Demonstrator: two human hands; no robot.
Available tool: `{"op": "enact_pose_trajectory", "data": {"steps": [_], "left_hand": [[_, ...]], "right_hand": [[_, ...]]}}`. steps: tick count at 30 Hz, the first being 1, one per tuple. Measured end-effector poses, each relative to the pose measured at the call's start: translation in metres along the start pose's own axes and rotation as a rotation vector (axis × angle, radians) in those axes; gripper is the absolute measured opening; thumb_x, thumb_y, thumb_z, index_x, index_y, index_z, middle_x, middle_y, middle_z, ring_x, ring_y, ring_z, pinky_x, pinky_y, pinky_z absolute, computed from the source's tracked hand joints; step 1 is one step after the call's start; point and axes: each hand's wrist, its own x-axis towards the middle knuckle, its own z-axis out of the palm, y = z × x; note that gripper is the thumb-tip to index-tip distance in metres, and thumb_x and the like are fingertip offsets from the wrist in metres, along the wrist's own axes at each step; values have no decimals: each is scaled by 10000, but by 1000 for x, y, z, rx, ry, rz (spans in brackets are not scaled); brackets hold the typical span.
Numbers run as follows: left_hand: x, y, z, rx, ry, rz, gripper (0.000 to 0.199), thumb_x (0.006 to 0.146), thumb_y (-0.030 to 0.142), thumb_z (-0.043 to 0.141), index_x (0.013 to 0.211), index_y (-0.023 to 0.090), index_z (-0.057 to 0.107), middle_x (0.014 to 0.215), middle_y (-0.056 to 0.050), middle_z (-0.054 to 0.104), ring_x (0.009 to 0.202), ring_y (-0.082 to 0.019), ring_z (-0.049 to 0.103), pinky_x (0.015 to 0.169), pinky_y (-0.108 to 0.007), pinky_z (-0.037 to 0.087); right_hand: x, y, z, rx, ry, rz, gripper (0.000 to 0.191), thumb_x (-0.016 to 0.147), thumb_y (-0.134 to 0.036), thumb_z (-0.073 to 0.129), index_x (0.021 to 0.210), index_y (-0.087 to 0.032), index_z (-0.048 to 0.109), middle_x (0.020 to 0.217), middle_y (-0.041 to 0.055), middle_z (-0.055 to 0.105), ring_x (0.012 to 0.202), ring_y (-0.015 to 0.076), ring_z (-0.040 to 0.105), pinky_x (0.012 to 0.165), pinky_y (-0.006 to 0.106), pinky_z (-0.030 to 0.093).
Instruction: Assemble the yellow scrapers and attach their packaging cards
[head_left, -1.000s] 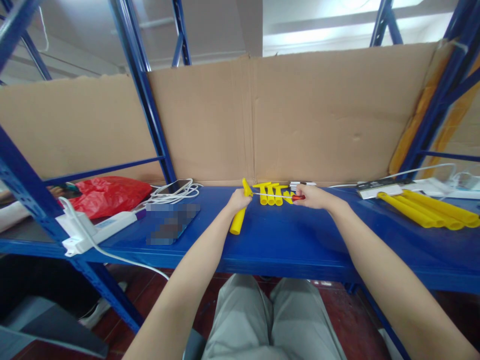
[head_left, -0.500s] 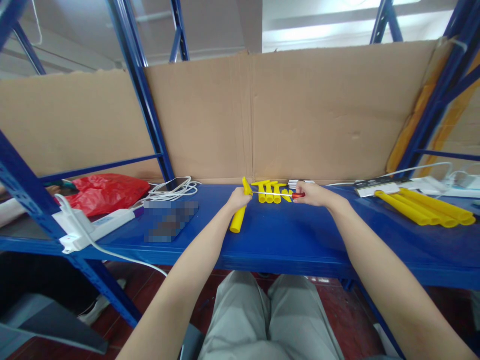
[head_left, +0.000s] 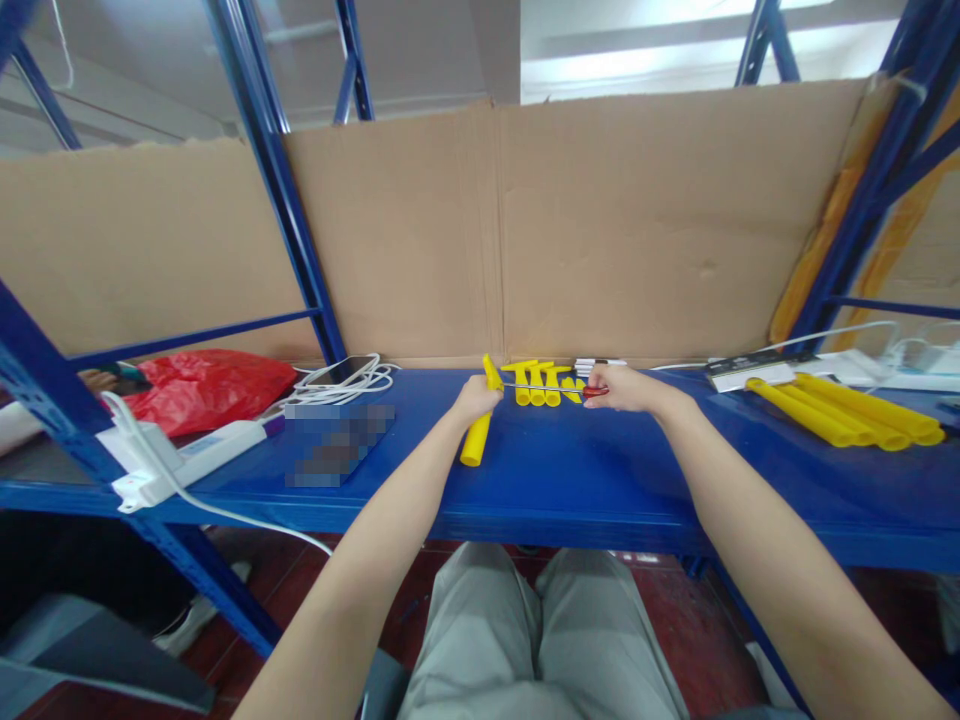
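Observation:
My left hand (head_left: 475, 399) is closed around a yellow plastic tube with a crosswise head (head_left: 474, 442), its open end pointing toward me. In my right hand (head_left: 616, 387) is a screwdriver (head_left: 592, 391) with a red handle, gripped by the fingers. Its long metal shaft lies level and reaches left to the head of the yellow piece; whether the tip sits in a screw is too small to tell. Just behind the shaft, several similar yellow T-shaped pieces (head_left: 537, 390) lie in a row, with small yellow parts (head_left: 573, 388) beside them.
Several long yellow tubes (head_left: 855, 420) lie at the right by a black-and-white box (head_left: 750, 371). Leftward are a blurred-out flat object (head_left: 339, 445), coiled white cable (head_left: 358, 380), a power strip (head_left: 217, 452) and a red plastic bag (head_left: 214, 390). Cardboard (head_left: 637, 230) walls the blue shelf's (head_left: 570, 480) back.
Both hands keep nearly the same place, the screwdriver still against the yellow piece. The red handle looks slightly turned in my right hand. The whole view has shifted a little.

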Motion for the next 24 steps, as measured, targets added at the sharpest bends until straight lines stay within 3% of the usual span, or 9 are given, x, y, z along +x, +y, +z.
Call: {"op": "enact_pose_trajectory", "data": {"steps": [3, 10, 19, 24], "left_hand": [[1, -1, 0, -3, -6, 6, 196, 758, 90, 518, 900, 69, 651, 797, -100, 684, 667, -171, 635, 565, -215, 440], [-3, 3, -1, -28, -1, 13, 187, 753, 80, 526, 885, 74, 658, 757, -80, 677, 622, -156, 623, 554, -212, 432], [-1, 2, 0, -20, -6, 3, 178, 756, 92, 541, 892, 79, 653, 781, -87, 684, 649, -157, 633, 552, -203, 434], [-1, 0, 0, -9, -6, 8, 190, 753, 92, 540, 902, 77, 658, 799, -100, 692, 689, -176, 651, 581, -216, 459]], "right_hand": [[0, 3, 1, -9, 34, 1, 110, 723, -261, 617, 773, -192, 549, 815, 38, 684, 684, 146, 576, 566, 222, 371], [2, 4, -2, -113, -71, -61, 154, 802, -277, 519, 774, -162, 617, 784, 67, 674, 662, 155, 563, 596, 245, 377], [2, 6, 0, -88, -71, -27, 171, 815, -293, 518, 824, -158, 623, 863, 78, 670, 705, 156, 571, 611, 237, 391], [1, 3, -1, -23, -143, 33, 189, 833, -317, 514, 747, -169, 594, 719, 49, 647, 615, 139, 554, 573, 233, 387]]}}
